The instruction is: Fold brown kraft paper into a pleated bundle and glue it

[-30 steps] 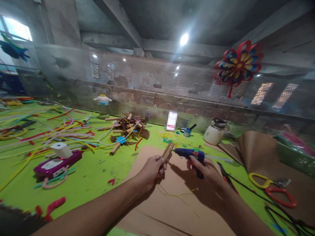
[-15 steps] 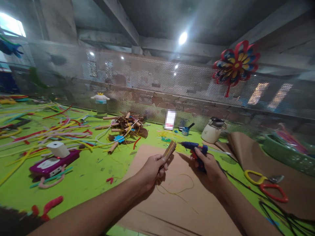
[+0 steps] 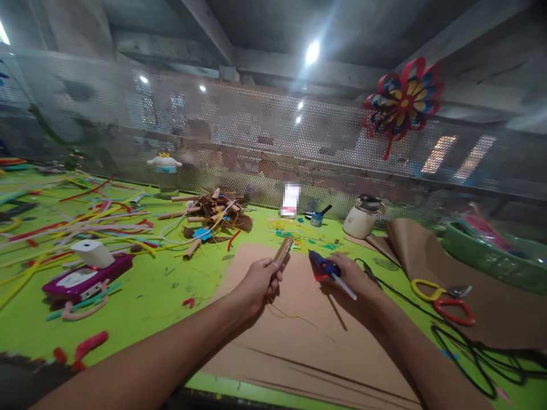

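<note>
My left hand (image 3: 264, 280) grips a narrow brown paper strip (image 3: 284, 253), folded or rolled, its far end pointing up and away from me. A thin yellow string (image 3: 286, 315) trails below that hand over the brown paper sheets (image 3: 316, 353). In my right hand (image 3: 351, 278) is a blue hot glue gun (image 3: 323, 264), turned on its side, with a clear glue stick (image 3: 344, 287) poking out of its back. The gun's nozzle points left and away, a short gap from the strip. My right fingers are partly hidden behind the gun.
Scissors (image 3: 428, 290), a black cable (image 3: 453, 359) and a green basket (image 3: 491, 256) lie on the right. A white jug (image 3: 360, 219) stands behind. Left are a brown paper pile (image 3: 217, 219), a purple power strip (image 3: 88, 280) and scattered pipe cleaners (image 3: 85, 228).
My right hand has rolled the glue gun onto its side, lowering the glue stick's back end. My left hand still holds the strip. The whole view has shifted slightly.
</note>
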Motion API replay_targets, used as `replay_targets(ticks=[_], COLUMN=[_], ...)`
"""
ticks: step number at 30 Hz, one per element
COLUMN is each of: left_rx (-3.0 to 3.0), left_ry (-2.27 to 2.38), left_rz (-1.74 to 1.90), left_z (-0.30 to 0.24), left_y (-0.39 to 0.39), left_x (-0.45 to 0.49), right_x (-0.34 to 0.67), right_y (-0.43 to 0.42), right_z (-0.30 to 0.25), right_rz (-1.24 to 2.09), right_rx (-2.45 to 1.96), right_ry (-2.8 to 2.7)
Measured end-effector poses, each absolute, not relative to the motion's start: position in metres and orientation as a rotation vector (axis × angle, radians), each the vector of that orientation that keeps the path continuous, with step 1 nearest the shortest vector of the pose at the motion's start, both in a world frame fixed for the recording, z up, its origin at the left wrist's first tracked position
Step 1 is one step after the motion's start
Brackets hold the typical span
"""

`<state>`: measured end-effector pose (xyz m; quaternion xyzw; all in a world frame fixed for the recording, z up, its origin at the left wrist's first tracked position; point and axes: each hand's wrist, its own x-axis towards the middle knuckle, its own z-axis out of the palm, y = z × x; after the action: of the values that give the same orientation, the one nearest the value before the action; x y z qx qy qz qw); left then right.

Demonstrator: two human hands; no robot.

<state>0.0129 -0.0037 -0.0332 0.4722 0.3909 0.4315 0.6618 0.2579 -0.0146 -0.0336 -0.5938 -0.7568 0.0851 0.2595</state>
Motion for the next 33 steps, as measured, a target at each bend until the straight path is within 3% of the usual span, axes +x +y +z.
replay_targets(ticks=[7, 17, 26, 33], left_rx=[1.136, 1.311, 1.469, 1.588], left_ry=[0.896, 0.888, 0.797, 0.81], left_rz=[0.97, 0.895, 0.772, 0.691], left_z=[-0.028, -0.031, -0.023, -0.009], left_y=[-0.01, -0.014, -0.023, -0.027], left_x=[0.013, 0.017, 0.019, 0.014], right_x=[0.269, 0.243, 0.227, 0.237], right_y=[-0.017, -0.023, -0.035, -0.044], right_z=[-0.019, -0.005, 0.009, 0.017], right_rz=[0.244, 0.109, 0.792, 1.146], right_rx=[-1.556, -1.396, -1.155, -0.967], right_ry=[-2.309, -1.891, -1.6, -1.886])
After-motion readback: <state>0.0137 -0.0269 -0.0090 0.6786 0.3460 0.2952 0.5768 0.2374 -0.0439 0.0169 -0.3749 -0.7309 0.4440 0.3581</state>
